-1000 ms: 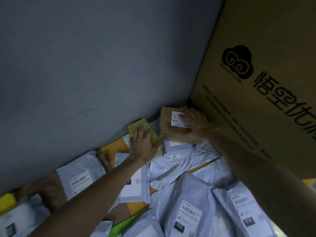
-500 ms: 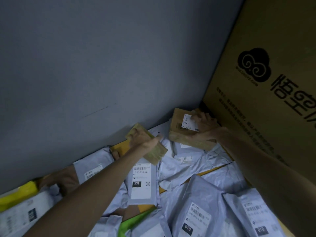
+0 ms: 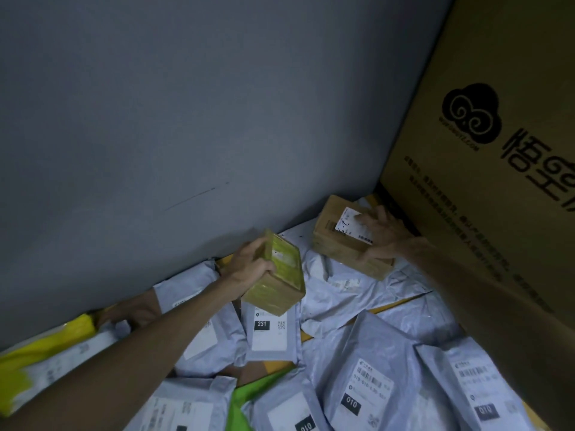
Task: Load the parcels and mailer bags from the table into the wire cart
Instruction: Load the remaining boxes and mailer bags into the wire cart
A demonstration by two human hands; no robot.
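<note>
My left hand (image 3: 249,267) grips a small yellowish taped box (image 3: 278,279) and holds it lifted and tilted above the pile. My right hand (image 3: 381,234) grips a brown cardboard parcel (image 3: 339,241) with a white label, fingers over its top and thumb on its side, raised slightly near the corner. Beneath lie several grey mailer bags, among them one labelled 231 (image 3: 269,334) and one labelled 010 (image 3: 367,387). The wire cart is out of sight.
A grey wall (image 3: 186,119) rises behind the pile. A large printed cardboard box (image 3: 497,150) stands on the right. A yellow package (image 3: 46,353) lies at the left and a green one (image 3: 249,393) pokes out between mailers at the bottom.
My left hand has lifted the yellowish box clear of the pile and turned it. My right hand has raised the brown parcel a little away from the corner.
</note>
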